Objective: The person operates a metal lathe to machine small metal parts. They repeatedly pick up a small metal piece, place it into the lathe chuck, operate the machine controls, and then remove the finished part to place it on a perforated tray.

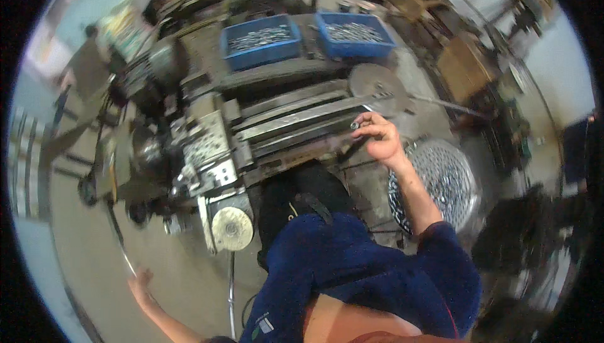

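Note:
My right hand (pixel 382 137) is raised beyond the right end of the lathe bed (pixel 296 116). Its fingers pinch a small metal sleeve (pixel 355 125) with a round hole in its end. At the lower left, my left hand (pixel 141 278) closes around the end of a long thin lever (pixel 128 261) running up to the lathe's left side. Metal chucks and a tool carriage (pixel 207 138) sit between the two hands. A pale round handwheel (pixel 232 229) faces up at the carriage's near end.
Two blue bins (pixel 261 57) with small metal parts stand behind the bed. A round perforated basket (pixel 462 186), holding many shiny parts, is beside my right forearm. A round plate (pixel 377 82) and a long bar (pixel 450 105) lie at the bed's right end. Cardboard boxes (pixel 464 69) stand far right.

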The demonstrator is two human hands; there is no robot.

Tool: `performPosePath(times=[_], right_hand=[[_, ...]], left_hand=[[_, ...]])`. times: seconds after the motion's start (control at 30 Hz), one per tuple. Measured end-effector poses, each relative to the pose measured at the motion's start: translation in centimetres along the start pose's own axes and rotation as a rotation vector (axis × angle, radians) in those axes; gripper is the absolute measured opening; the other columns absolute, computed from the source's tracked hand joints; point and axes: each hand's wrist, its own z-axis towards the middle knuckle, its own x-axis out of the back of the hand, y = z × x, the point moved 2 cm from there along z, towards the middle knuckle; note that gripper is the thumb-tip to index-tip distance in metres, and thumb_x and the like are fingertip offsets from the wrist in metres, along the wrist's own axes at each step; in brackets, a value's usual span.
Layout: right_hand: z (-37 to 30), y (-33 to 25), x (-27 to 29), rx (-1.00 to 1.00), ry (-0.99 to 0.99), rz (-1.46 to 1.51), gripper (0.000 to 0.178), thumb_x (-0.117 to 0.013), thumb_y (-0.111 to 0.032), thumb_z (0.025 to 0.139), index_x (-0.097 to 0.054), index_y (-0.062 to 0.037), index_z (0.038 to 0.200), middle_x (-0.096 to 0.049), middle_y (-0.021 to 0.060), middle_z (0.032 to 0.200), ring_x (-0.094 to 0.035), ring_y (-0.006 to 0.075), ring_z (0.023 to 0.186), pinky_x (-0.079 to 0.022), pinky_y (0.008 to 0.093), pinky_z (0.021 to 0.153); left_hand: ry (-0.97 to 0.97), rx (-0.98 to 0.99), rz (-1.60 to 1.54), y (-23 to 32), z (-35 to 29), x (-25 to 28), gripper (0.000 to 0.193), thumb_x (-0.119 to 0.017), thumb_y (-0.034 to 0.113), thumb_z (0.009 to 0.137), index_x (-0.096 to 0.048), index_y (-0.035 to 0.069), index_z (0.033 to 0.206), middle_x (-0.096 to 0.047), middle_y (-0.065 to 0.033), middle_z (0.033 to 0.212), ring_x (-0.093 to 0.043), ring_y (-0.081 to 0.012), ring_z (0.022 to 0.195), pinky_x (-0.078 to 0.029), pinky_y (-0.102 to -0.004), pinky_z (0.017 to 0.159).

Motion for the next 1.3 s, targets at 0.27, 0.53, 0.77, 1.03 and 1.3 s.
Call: performPosePath(times=[0.27, 0.53, 0.77, 1.03, 1.3], right_hand=[[9.0, -7.7, -13.8, 0.209, -0.368, 0.141, 0.038, -0.050, 0.000, 0.050, -0.068, -0.0019, 0.083, -0.056, 0.0108, 0.098, -0.054, 0.0192, 0.088, -0.042, 0.0270, 0.081], [17.0, -13.1, -30.5, 0.635, -0.643, -0.203, 0.029, -0.061, -0.011, 0.054, -0.066, -0.0011, 0.080, -0.056, 0.0169, 0.099, -0.057, 0.0316, 0.089, -0.047, 0.0343, 0.077], [19.4, -9.6, -38.2, 0.381, -0.649, -0.604, 0.025, -0.060, -0.013, 0.053, -0.059, 0.0087, 0.067, -0.055, 0.0240, 0.088, -0.056, 0.0384, 0.086, -0.047, 0.0397, 0.077], [19.2, -8.1, -38.9, 0.270, -0.599, -0.494, 0.027, -0.063, -0.015, 0.052, -0.063, 0.0055, 0.070, -0.057, 0.0235, 0.087, -0.057, 0.0392, 0.083, -0.048, 0.0392, 0.077], [20.1, -7.4, -39.0, 0.264, -0.629, -0.480, 0.027, -0.060, -0.021, 0.053, -0.067, -0.0007, 0.069, -0.060, 0.0195, 0.067, -0.059, 0.0347, 0.067, -0.049, 0.0359, 0.060]], left_hand=[[-0.005, 0.019, 0.051, -0.4, 0.2, 0.0, 0.037, -0.065, 0.019, 0.078, -0.056, -0.008, 0.102, -0.060, -0.0104, 0.075, -0.060, -0.0168, 0.065, -0.051, -0.0291, 0.058], [0.007, 0.023, 0.040, 0.9, -0.7, -0.1, 0.026, -0.066, 0.016, 0.076, -0.058, -0.006, 0.088, -0.059, -0.0104, 0.069, -0.058, -0.0152, 0.059, -0.050, -0.0276, 0.056], [0.035, 0.007, 0.098, 1.0, -0.4, -0.2, 0.023, -0.065, 0.014, 0.075, -0.059, -0.006, 0.084, -0.060, -0.0094, 0.066, -0.058, -0.0140, 0.056, -0.048, -0.0273, 0.053], [0.062, -0.039, 0.177, 0.5, -0.3, 0.1, 0.022, -0.064, 0.016, 0.073, -0.059, -0.005, 0.079, -0.060, -0.0088, 0.064, -0.057, -0.0145, 0.056, -0.047, -0.0287, 0.054], [0.103, -0.053, 0.279, 1.1, -0.4, 0.3, 0.024, -0.065, 0.019, 0.072, -0.059, -0.004, 0.076, -0.059, -0.0092, 0.062, -0.058, -0.0160, 0.057, -0.046, -0.0310, 0.055]])
